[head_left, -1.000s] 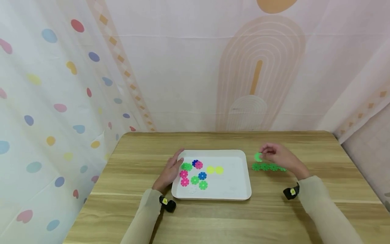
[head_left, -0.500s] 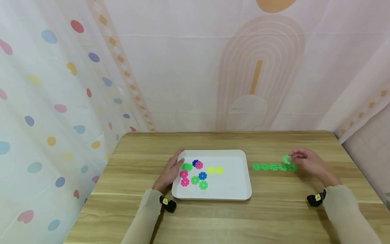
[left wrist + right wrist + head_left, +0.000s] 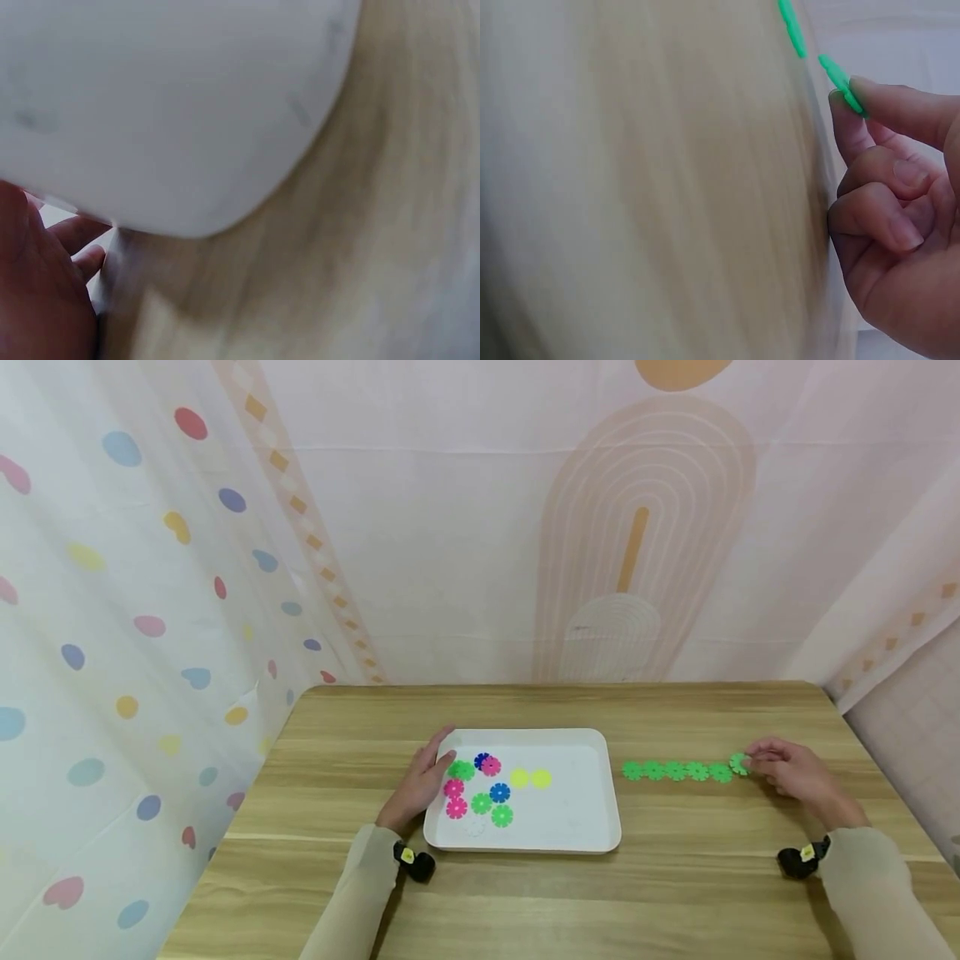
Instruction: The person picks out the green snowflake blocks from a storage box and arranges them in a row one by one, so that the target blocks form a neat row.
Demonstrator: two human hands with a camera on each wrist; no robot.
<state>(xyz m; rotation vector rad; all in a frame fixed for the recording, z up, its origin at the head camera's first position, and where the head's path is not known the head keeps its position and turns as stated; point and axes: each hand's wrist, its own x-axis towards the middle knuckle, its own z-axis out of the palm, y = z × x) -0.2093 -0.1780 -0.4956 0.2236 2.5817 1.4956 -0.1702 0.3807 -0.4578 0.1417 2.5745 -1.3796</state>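
**A:** What has changed in the last second? Your right hand (image 3: 797,772) was close to the tray (image 3: 600,793), holding a green disc (image 3: 739,763) above the tray-side end of the row (image 3: 677,771). Half a second on it was over the row's far end. Now it is past that end, furthest from the tray, and the disc sits right at the tip of the row.

**B:** Have you let go of it?

**A:** No. In the right wrist view your thumb and forefinger pinch the disc (image 3: 845,86) by its edge, with your other fingers curled underneath. It looks tilted, not flat like the rest, so I judge it is touching down but not yet laid. Whether it touches the neighbouring disc I cannot tell.

**B:** And what does that do to the row?

**A:** It makes it one longer: five green discs lie flat on the table to the right of the tray, and yours would be the sixth. The row runs straight away from the tray, roughly level with its middle.

**B:** The other hand?

**A:** Your left hand (image 3: 422,779) has not moved; it rests against the tray's left rim, fingers fairly straight and holding nothing. The discs in the tray have not shifted either.

**B:** How does the disc look?

**A:** Bright green, thin, flat plastic, round with a notched edge like a flower or gear, matching the others in the row.
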